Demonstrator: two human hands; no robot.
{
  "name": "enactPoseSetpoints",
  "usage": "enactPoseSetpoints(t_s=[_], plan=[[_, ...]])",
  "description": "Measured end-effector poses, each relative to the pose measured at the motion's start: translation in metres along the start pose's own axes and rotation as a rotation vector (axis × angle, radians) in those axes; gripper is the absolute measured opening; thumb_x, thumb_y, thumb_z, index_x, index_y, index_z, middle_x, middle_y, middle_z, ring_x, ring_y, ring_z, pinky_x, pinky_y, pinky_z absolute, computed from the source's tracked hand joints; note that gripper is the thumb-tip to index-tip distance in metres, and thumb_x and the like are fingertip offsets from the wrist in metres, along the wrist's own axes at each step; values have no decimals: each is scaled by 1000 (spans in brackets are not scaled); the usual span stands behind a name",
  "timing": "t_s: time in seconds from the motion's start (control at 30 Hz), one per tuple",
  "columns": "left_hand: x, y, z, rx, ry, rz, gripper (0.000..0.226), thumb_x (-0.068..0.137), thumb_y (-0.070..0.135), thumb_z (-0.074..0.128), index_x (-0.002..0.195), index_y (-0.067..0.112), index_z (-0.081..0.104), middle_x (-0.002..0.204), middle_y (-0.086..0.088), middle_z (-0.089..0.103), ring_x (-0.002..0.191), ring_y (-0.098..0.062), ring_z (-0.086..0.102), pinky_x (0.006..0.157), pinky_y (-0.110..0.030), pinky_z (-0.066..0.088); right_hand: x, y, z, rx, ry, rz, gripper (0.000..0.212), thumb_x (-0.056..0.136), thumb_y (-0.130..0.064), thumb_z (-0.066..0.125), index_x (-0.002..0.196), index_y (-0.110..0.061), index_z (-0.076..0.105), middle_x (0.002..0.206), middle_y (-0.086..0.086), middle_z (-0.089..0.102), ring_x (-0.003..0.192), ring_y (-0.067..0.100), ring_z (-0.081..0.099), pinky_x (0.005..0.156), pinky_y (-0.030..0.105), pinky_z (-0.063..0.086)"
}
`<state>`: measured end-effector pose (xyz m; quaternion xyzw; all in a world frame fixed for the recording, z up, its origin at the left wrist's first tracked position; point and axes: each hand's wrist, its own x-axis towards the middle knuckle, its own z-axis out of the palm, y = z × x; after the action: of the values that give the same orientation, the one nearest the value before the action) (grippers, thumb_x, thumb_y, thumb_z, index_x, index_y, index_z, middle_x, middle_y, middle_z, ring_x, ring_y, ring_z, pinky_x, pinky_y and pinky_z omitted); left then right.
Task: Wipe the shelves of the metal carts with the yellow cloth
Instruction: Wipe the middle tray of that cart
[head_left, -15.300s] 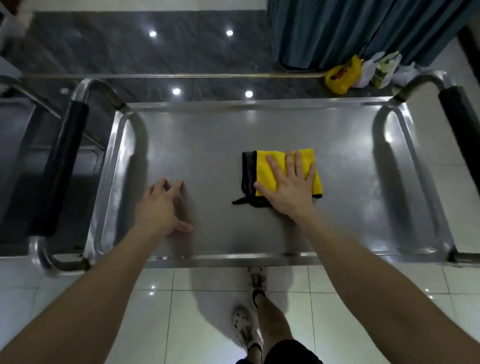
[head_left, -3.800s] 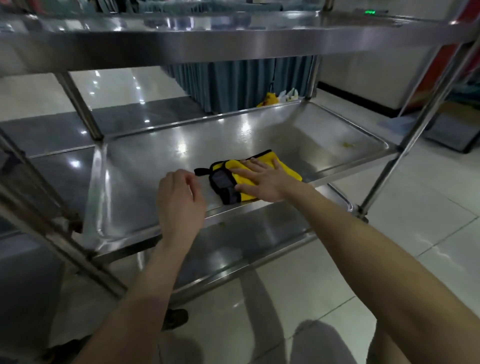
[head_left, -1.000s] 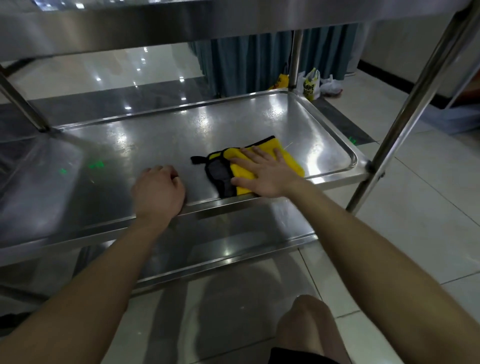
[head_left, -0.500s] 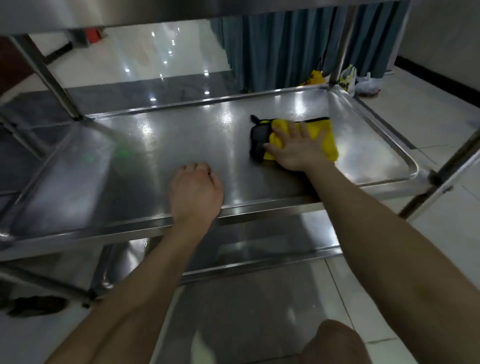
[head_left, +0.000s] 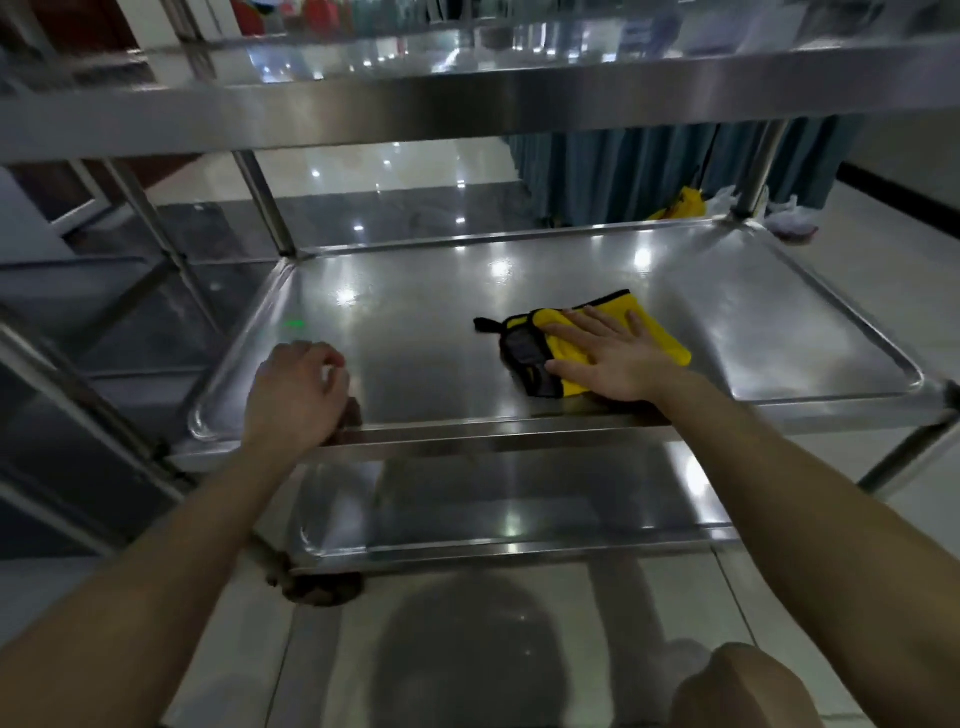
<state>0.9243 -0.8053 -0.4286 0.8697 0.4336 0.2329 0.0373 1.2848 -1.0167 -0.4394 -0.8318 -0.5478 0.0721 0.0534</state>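
Observation:
The yellow cloth (head_left: 662, 338), edged in black and grey, lies on the middle shelf (head_left: 441, 322) of the metal cart, right of centre and near the front rim. My right hand (head_left: 613, 358) presses flat on it with straight, spread fingers and covers much of it. My left hand (head_left: 296, 395) rests on the same shelf at the front left, just inside the rim. Its fingers are curled in with nothing in them.
The cart's top shelf (head_left: 467, 93) hangs close overhead and the bottom shelf (head_left: 519, 499) sits below. Another metal cart (head_left: 78, 312) stands at the left. A blue curtain (head_left: 623, 171) and a yellow bag (head_left: 680, 205) lie beyond. My knee (head_left: 737, 686) is at the lower right.
My right hand has slid the cloth from further back on the middle shelf toward the front rim. My left hand stays curled at the front edge.

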Motion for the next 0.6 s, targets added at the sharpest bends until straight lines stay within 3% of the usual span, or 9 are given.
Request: enactPoseSetpoints(t_s=[0.07, 0.27, 0.43, 0.6], plan=[[-5, -30, -1, 39, -2, -4, 44, 94, 39, 43, 109, 14, 76, 111, -17, 71, 109, -42, 62, 97, -52, 51, 12, -6, 0, -8, -26, 66, 88, 81, -98, 11, 161, -65, 0, 179, -17, -3, 165, 11, -10, 128, 64, -11], [-12, -34, 13, 86, 72, -13, 18, 99, 30, 58, 106, 22, 72, 111, -10, 68, 105, -37, 60, 92, -49, 49, 85, -73, 8, -62, -13, 179, 103, 69, -104, -4, 163, -60, -4, 179, -10, -8, 166, 22, -10, 122, 76, -8], [-11, -35, 15, 94, 84, -44, 26, 100, 32, 50, 111, 24, 72, 116, -7, 67, 110, -35, 59, 93, -47, 47, 111, -179, 27, -44, -35, -6, 94, 77, -102, 5, 162, -62, -1, 180, -10, -6, 166, 22, -9, 121, 75, -11], [-14, -41, 13, 31, 65, -39, 33, 101, 29, 46, 117, 19, 73, 118, -9, 67, 113, -36, 57, 95, -50, 45, 44, -214, 39, -20, -16, -203, 89, 82, -97, 10, 163, -61, 10, 179, -14, 2, 166, 17, -2, 126, 69, -7]])
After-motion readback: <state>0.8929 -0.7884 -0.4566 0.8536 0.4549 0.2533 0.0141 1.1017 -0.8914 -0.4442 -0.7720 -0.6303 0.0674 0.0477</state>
